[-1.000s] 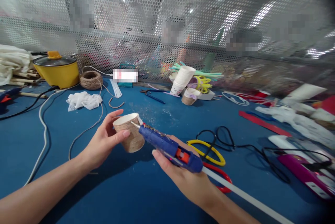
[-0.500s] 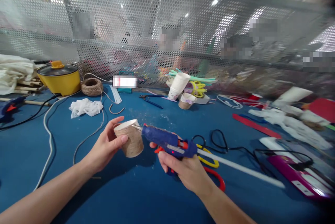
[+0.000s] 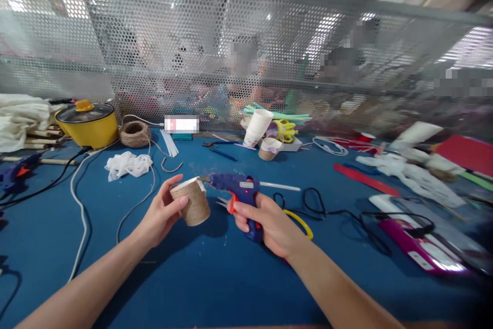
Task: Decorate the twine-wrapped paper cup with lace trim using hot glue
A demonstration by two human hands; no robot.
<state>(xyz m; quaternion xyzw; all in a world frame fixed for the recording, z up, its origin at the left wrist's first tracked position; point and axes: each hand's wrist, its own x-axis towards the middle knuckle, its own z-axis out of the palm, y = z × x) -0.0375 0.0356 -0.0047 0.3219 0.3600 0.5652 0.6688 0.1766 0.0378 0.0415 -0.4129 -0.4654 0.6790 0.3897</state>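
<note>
My left hand (image 3: pixel 164 211) grips a paper cup (image 3: pixel 195 206) wrapped in brown twine, tilted, thumb on its near side. A blue hot glue gun (image 3: pixel 234 184) is in my right hand (image 3: pixel 265 218), with fingers around the handle by its orange trigger. Its nozzle meets the white rim of the cup, and a translucent glue stick (image 3: pixel 281 186) juts from the back. Partly hidden behind my right hand lie scissors with a yellow handle (image 3: pixel 300 223). A ball of twine (image 3: pixel 134 134) sits farther back, with a loose strand trailing across the blue table (image 3: pixel 192 283).
Crumpled white material (image 3: pixel 128 165) and a yellow pot (image 3: pixel 88 126) are on the left. Stacked paper cups (image 3: pixel 259 124), a small wrapped cup (image 3: pixel 270 149) and pliers (image 3: pixel 221 149) stand or lie at the back. On the right, a cable runs to a purple power strip (image 3: pixel 408 252).
The glue gun has turned, so its body and glue stick now point more away from me, with its nozzle still at the cup's rim. The cup has rotated slightly in my left hand.
</note>
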